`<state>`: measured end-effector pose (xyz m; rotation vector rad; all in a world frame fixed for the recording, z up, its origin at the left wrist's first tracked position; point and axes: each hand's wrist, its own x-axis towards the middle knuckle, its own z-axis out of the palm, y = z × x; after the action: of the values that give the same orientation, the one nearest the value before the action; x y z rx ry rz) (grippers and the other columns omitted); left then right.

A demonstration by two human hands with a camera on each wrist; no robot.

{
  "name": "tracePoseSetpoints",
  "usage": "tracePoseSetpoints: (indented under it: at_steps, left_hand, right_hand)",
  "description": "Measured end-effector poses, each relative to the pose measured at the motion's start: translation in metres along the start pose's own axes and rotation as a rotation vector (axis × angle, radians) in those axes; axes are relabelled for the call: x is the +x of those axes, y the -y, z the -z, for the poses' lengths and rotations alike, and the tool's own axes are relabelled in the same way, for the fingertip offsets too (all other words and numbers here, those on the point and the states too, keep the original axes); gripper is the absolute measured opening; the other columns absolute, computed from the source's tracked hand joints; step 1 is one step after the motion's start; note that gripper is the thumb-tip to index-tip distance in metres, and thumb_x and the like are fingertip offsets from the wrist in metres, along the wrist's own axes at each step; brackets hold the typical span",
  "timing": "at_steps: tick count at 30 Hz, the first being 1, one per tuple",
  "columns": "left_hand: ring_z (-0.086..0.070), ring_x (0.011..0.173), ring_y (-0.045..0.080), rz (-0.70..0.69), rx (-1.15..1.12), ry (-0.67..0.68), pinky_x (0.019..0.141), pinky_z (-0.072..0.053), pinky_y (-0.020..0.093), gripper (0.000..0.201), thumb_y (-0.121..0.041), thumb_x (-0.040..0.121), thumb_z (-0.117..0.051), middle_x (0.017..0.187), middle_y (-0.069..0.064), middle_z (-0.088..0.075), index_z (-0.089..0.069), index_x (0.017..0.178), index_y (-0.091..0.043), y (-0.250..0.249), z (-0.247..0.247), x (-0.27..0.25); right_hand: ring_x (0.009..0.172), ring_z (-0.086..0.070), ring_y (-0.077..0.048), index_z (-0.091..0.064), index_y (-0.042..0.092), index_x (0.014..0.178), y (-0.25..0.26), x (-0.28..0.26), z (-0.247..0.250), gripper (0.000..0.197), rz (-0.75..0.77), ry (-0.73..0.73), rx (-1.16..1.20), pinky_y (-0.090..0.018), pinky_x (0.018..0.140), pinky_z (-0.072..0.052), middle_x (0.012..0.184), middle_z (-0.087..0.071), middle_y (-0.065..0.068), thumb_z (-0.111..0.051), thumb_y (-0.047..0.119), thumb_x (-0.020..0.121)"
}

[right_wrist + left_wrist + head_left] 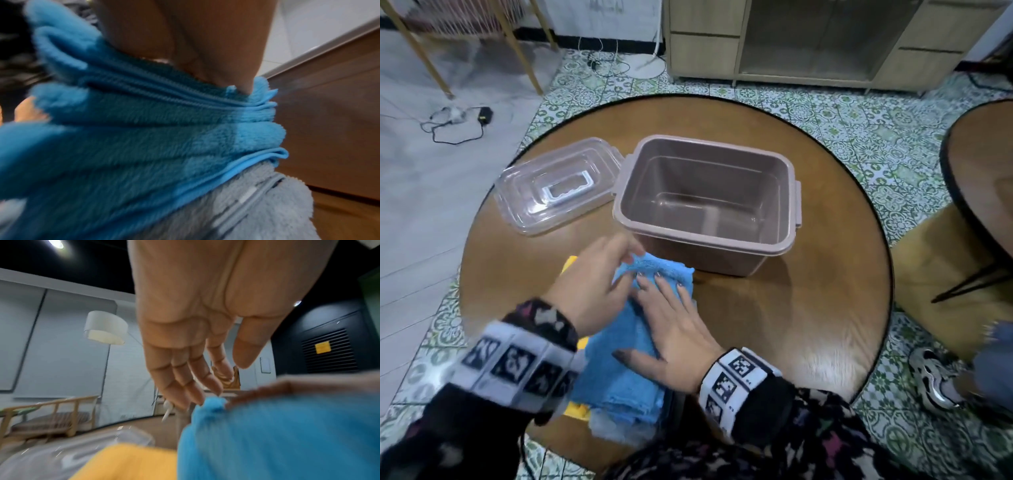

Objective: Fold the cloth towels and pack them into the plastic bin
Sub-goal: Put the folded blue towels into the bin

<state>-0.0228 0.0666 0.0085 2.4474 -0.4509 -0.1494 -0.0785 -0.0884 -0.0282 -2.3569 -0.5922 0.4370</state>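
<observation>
Pressing flat, right hand fingers straight on the blue towel, at 6 o'clock from the empty plastic bin. Left hand open, fingertips at the towel's far corner, gripping nothing. Judged soft, light, floppy; best lifted under both folded ends. Yellow towel and grey towel beneath, mostly hidden.

lid left of bin, towels before

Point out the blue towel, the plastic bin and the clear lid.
blue towel (pixel 619 370): head view, folded top layer.
plastic bin (pixel 722 240): head view, near rim.
clear lid (pixel 524 192): head view, left top surface.
</observation>
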Motion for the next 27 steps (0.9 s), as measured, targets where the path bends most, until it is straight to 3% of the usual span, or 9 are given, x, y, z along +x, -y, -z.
tracePoseSetpoints:
  at_steps: [3,6,8,9,11,14,16,20,27]
  left_hand:
    - [-0.045,0.115,0.014,0.088,-0.017,0.214,0.099,-0.031,0.022,0.066,-0.058,0.077,-0.024,0.124,-0.004,-0.044,-0.044,0.129,-0.023,0.005,-0.017,-0.035]
    - [-0.036,0.113,0.007,0.147,0.000,0.286,0.097,-0.028,0.016,0.059,-0.063,0.087,-0.037,0.132,-0.011,-0.021,-0.028,0.138,-0.033,0.005,-0.021,-0.052]
    - [-0.036,0.111,0.007,0.199,0.006,0.280,0.097,-0.032,0.020,0.053,-0.044,0.091,-0.046,0.137,-0.011,-0.017,-0.026,0.139,-0.034,0.003,-0.020,-0.054]
    - [-0.036,0.111,0.008,0.213,0.011,0.277,0.096,-0.033,0.020,0.053,-0.040,0.091,-0.048,0.138,-0.010,-0.017,-0.026,0.139,-0.033,0.002,-0.020,-0.053]
    - [-0.037,0.114,0.009,0.217,0.021,0.261,0.095,-0.032,0.018,0.053,-0.037,0.091,-0.051,0.136,-0.009,-0.020,-0.029,0.139,-0.031,0.000,-0.020,-0.051]
    - [-0.037,0.114,0.007,0.203,0.025,0.230,0.092,-0.030,0.016,0.053,-0.037,0.090,-0.053,0.127,-0.014,-0.022,-0.032,0.138,-0.030,-0.003,-0.023,-0.049]
    - [-0.034,0.111,0.003,0.208,0.011,0.225,0.091,-0.028,0.015,0.053,-0.036,0.090,-0.053,0.123,-0.017,-0.020,-0.032,0.137,-0.031,-0.003,-0.025,-0.050]
    - [-0.030,0.113,0.001,0.216,-0.021,0.228,0.093,-0.024,0.013,0.052,-0.034,0.090,-0.053,0.130,-0.013,-0.023,-0.032,0.137,-0.031,-0.003,-0.026,-0.051]
    - [-0.028,0.113,-0.002,0.218,-0.051,0.213,0.094,-0.022,0.011,0.051,-0.033,0.090,-0.054,0.130,-0.014,-0.023,-0.033,0.137,-0.030,-0.002,-0.025,-0.054]
  right_hand:
    - [0.143,-0.019,-0.016,-0.039,0.019,0.140,-0.013,-0.001,0.023,0.074,0.070,0.065,0.175,-0.031,0.118,-0.007,0.150,-0.034,-0.005,-0.061,0.053,0.078]
    - [0.106,-0.060,-0.010,-0.064,0.014,0.110,-0.028,-0.003,0.051,0.046,0.078,-0.319,0.330,-0.023,0.098,-0.042,0.108,-0.068,-0.002,-0.056,0.043,0.075]
    - [0.106,-0.056,-0.017,-0.063,0.014,0.110,-0.044,0.002,0.068,0.039,0.068,-0.577,-0.046,-0.029,0.098,-0.040,0.109,-0.064,0.000,-0.058,0.035,0.077]
    - [0.114,-0.050,-0.021,-0.058,0.016,0.119,-0.050,0.004,0.076,0.044,0.017,-0.570,-0.226,-0.034,0.103,-0.036,0.117,-0.059,-0.002,-0.059,0.035,0.079]
    - [0.123,-0.043,-0.025,-0.042,0.021,0.135,-0.065,0.007,0.091,0.056,-0.191,-0.348,-0.421,-0.038,0.108,-0.029,0.129,-0.051,-0.003,-0.059,0.037,0.084]
    - [0.104,-0.056,-0.024,-0.048,0.021,0.122,-0.081,-0.002,0.096,0.031,-0.339,-0.180,-0.609,-0.033,0.090,-0.032,0.112,-0.061,-0.001,-0.050,0.029,0.092]
    - [0.091,-0.060,-0.025,-0.052,0.019,0.106,-0.083,-0.010,0.096,0.016,-0.341,-0.245,-0.648,-0.031,0.077,-0.027,0.095,-0.064,0.000,-0.044,0.017,0.092]
    - [0.088,-0.059,-0.026,-0.044,0.022,0.091,-0.082,-0.022,0.091,0.010,-0.372,-0.220,-0.669,-0.032,0.073,-0.022,0.088,-0.063,0.000,-0.043,0.012,0.091]
    - [0.089,-0.064,-0.029,-0.055,0.019,0.100,-0.069,-0.039,0.089,0.014,-0.525,-0.206,-0.698,-0.032,0.071,-0.030,0.093,-0.068,-0.004,-0.043,0.020,0.093]
